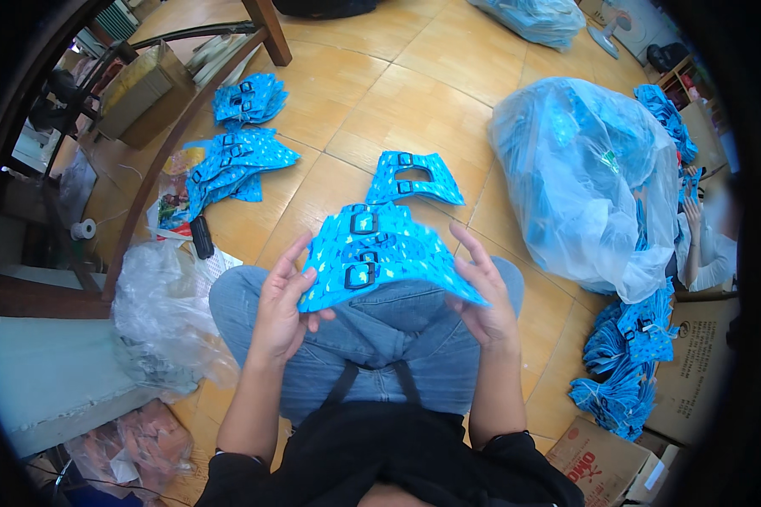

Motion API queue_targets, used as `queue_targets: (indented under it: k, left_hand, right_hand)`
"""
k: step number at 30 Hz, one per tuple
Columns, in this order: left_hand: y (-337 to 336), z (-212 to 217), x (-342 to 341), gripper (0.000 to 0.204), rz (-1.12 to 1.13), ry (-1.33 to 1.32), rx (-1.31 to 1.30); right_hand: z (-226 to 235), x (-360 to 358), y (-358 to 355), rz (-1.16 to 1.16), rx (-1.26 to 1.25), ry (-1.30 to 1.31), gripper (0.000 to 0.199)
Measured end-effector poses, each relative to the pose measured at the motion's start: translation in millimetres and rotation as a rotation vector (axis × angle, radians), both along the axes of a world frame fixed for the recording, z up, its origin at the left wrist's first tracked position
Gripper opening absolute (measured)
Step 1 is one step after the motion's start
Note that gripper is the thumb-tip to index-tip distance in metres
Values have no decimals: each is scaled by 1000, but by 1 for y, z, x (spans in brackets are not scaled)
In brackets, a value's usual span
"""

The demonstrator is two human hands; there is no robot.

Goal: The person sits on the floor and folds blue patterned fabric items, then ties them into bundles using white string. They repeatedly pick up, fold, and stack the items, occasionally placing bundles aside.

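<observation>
Above my lap, I hold a small stack of blue patterned fabric pieces (389, 253) fitted with black plastic buckles. My left hand (285, 302) pinches the stack's left edge, thumb on top and fingers underneath. At the opposite side, my right hand (487, 297) supports the right edge, its index finger stretched upward and the fabric corner lying against the palm. Just beyond, on the tiled floor, lies another blue buckled piece (440, 173) with an opening in its middle. The held stack overlaps its near side in view.
Blue piles (241, 160) lie at left beside a black marker-like object (201, 237). A large clear bag (583, 186) of blue pieces stands right, with bundles (621, 363) and cartons (600, 460) nearer. Another person's arm (692, 241) shows at far right. Crumpled plastic (156, 304) lies left.
</observation>
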State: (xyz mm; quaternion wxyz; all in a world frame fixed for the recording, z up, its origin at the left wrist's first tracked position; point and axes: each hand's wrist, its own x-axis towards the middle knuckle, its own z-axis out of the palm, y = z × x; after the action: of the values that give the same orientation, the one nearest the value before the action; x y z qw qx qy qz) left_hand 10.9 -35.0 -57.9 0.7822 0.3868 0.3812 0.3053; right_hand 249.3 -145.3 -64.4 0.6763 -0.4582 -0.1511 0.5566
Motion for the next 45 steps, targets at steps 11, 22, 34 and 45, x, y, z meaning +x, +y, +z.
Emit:
queue_targets:
  k: [11,22,34,45]
  left_hand:
    - [4,7,-6,50,23,-330,-298]
    - [-23,2,6,65,-27,-399,-272]
    - [-60,-11,36,39,-15,-260,63]
    - [-56,-13,38,37,-49,-236,112]
  right_hand:
    - [-6,-3,-5,106,-19,-14,42]
    - [-5,-2,8,-426,-95,-1000,40]
    - [6,-60,4,112,-193,-712,32]
    - [-2,-44,2,113,132,-748,33]
